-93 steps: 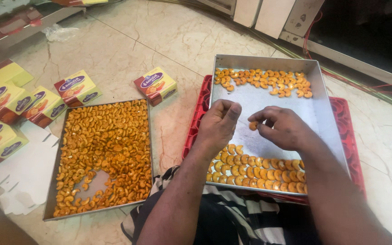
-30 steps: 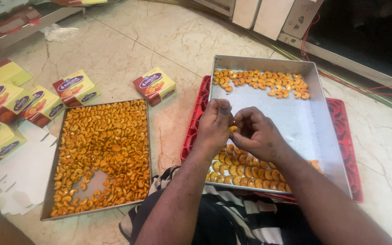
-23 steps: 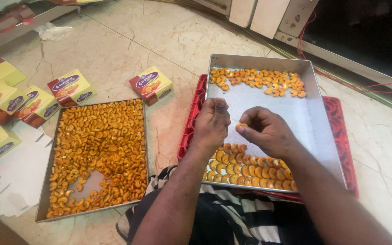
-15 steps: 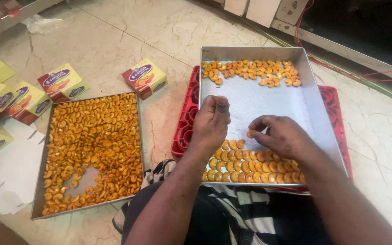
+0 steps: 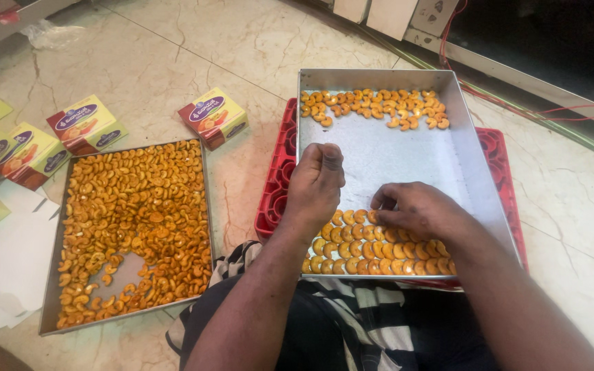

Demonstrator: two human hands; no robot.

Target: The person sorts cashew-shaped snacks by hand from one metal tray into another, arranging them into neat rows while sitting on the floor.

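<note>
Closest to the person, just under both hands, neat rows of orange cashew pieces (image 5: 372, 251) lie flat at the near end of a shiny metal tray (image 5: 407, 154). The right hand (image 5: 417, 209) rests palm down on top of these rows. Its fingers are bent and its fingertips (image 5: 379, 203) press on the top row. I cannot tell if it pinches a piece.

The left hand (image 5: 316, 185) is just to the left of the right hand. It is curled into a loose fist with the thumb on top. It hangs over the bare middle of the tray, right above the rows. What is inside the fist is hidden.

Past both hands, at the far end of the tray, a loose pile of cashews (image 5: 372, 108) lies in a messy strip. The tray sits on a red plastic crate (image 5: 276, 185), which sticks out on both sides.

To the left of the left hand, on the stone floor (image 5: 242, 41), is a second flat tray (image 5: 56, 275) almost full of the same orange nuts. Beyond it and farther left sit small yellow and green boxes (image 5: 211, 117).
</note>
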